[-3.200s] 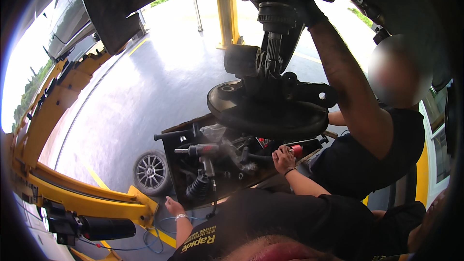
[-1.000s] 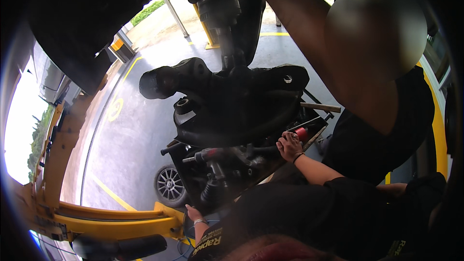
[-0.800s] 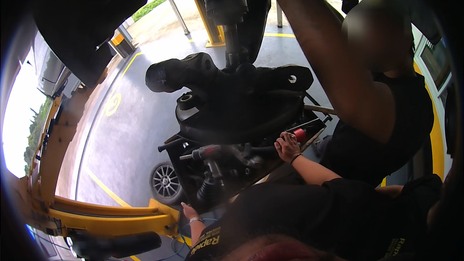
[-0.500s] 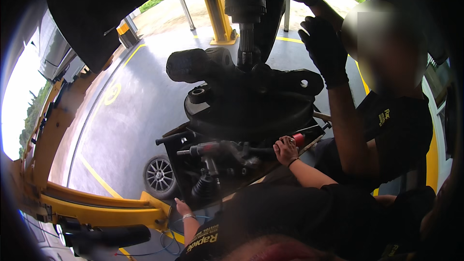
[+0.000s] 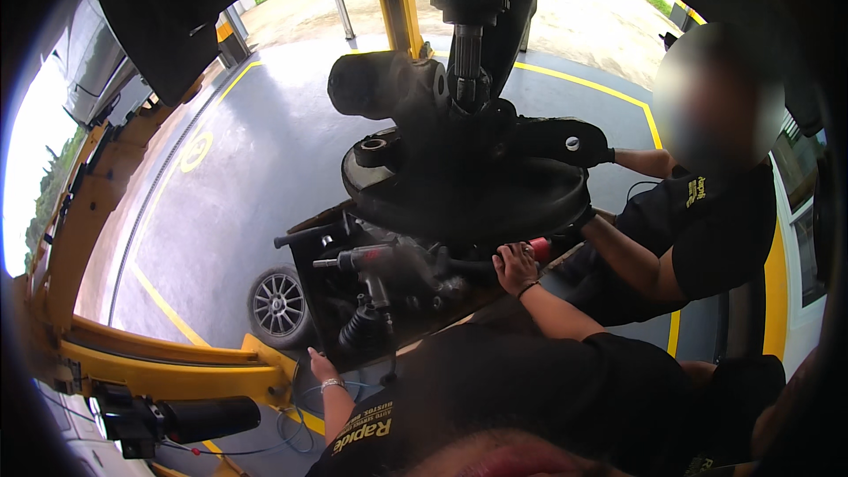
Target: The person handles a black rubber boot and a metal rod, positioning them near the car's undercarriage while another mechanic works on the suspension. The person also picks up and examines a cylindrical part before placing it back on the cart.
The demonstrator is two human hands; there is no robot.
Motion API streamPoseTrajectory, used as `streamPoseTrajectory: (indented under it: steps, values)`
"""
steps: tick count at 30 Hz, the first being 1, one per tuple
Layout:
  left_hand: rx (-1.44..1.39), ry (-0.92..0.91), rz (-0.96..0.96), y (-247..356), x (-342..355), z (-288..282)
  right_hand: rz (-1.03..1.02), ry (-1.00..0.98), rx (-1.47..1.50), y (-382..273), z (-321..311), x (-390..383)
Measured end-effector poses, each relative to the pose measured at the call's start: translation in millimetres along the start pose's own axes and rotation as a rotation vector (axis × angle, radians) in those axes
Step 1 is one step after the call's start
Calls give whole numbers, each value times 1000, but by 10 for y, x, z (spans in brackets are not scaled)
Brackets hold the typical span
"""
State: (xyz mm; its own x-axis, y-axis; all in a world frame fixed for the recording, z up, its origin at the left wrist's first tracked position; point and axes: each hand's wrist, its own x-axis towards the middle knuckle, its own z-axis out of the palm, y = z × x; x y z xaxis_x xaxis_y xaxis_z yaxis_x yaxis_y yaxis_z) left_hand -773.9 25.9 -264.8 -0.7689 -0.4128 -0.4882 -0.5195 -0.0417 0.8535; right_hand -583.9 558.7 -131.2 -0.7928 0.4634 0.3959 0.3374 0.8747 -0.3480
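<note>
Nearest me, my left hand [image 5: 320, 366] hangs low beside the dark tool cart [image 5: 311, 258], fingers loosely open, holding nothing I can see. My right hand [image 5: 514, 267] reaches fwd, grip closed round a red-handled tool [image 5: 539, 250] at the cart's far edge, just under the brake disc [image 5: 464, 203]. On the cart lies an impact wrench [image 5: 371, 261] w/ other dark tools. Alloy wheel [image 5: 278, 307] sits on the floor left of the cart. Above, disc and hub hang from the strut [image 5: 468, 53]. At right, a co-worker's gloved hand [image 5: 574, 143] rests on the hub assy.
</note>
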Motion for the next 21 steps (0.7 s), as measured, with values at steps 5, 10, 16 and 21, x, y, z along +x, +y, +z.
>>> streamPoseTrajectory:
  steps: [5, 10, 16, 21]
  values:
    - [261, 98, 65, -68, 6, 18, -49, -44, -50, 20, 77, -4]
    - [498, 172, 78, 129, -274, 45, -63, -84, -36, 65, 122, 15]
    - [501, 248, 40, 380, -536, 72, -109, -32, -21, 102, 177, -20]
    - [474, 236, 57, 318, -482, 74, -63, -86, -105, 114, 215, -4]
